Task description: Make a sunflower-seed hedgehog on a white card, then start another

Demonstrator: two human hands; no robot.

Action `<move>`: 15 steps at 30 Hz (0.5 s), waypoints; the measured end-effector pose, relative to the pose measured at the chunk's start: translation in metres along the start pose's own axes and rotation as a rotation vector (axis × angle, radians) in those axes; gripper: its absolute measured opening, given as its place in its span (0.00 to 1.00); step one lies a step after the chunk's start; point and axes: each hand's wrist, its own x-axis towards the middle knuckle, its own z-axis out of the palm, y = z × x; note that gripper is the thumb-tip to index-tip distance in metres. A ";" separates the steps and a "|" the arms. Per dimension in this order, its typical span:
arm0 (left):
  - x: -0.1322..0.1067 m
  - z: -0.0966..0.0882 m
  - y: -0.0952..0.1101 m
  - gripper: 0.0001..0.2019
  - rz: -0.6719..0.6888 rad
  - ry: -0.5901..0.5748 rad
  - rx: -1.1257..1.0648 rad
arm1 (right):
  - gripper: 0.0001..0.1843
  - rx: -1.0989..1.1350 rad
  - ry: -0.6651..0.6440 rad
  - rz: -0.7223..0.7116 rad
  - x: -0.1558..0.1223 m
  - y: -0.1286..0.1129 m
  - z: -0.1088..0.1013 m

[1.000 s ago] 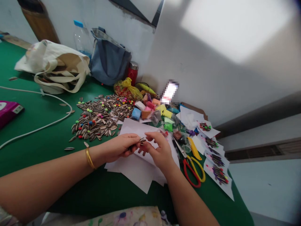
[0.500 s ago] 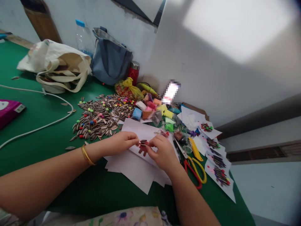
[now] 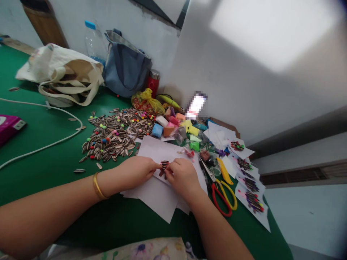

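A small reddish-brown clay figure (image 3: 162, 172) with striped sunflower seeds stuck in its top lies on white paper (image 3: 150, 146). My left hand (image 3: 137, 171), wearing a gold bangle, has its fingers curled and the fingertips against the figure's left side. At the right side, my right hand (image 3: 184, 177) is closed in a pinch, apparently on a sunflower seed at the clay; the fingers mostly cover it. A pile of sunflower seeds (image 3: 116, 142) mixed with coloured pieces spreads beyond my left hand.
Scissors (image 3: 225, 198) with red and yellow handles and a yellow cutter (image 3: 224, 171) lie to the right. Finished-looking seed figures on paper cards (image 3: 261, 218) line the right edge. Wrapped clay blocks (image 3: 157, 130), a phone (image 3: 195, 105) and bags (image 3: 127, 68) stand behind.
Both hands have come closer together over the clay figure. My right fingertips now cover its right side, and my left fingers press nearer to it.
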 end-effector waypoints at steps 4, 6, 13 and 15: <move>0.000 0.002 0.005 0.16 0.007 -0.015 0.030 | 0.08 0.000 -0.005 -0.006 0.000 0.000 0.001; 0.000 0.003 0.007 0.16 0.014 -0.020 0.043 | 0.08 -0.005 -0.013 -0.003 0.000 0.000 0.001; 0.001 0.005 0.010 0.16 0.021 -0.045 0.092 | 0.09 -0.053 -0.007 0.007 0.001 -0.003 0.004; 0.001 0.006 0.010 0.16 0.016 -0.043 0.096 | 0.08 -0.063 -0.010 0.006 0.000 -0.003 0.005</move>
